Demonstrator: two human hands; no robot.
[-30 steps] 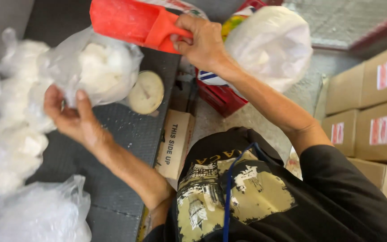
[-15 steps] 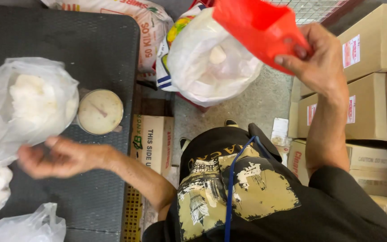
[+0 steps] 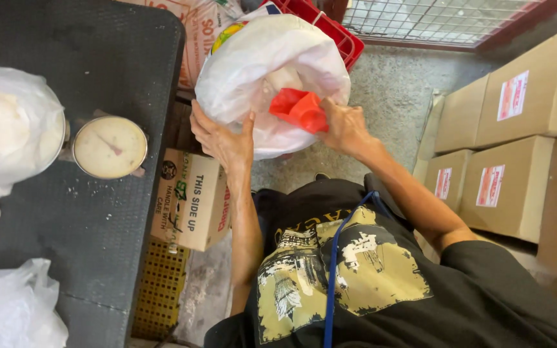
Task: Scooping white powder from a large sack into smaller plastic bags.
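Right hand [image 3: 346,129] fingers gripping red scoop [image 3: 299,108], dipping inside white sack [image 3: 272,71]; left hand [image 3: 224,138] fingers spread, bracing sack rim.

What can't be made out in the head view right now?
- Contents of the big white sack: hidden by its own folds and the red scoop.
- Right hand fingertips: hidden behind the scoop.
- Left hand palm: pressed to the sack, unseen.
- Scale dial reading: too small.
- Clear bags at left: cut off by the frame edge.
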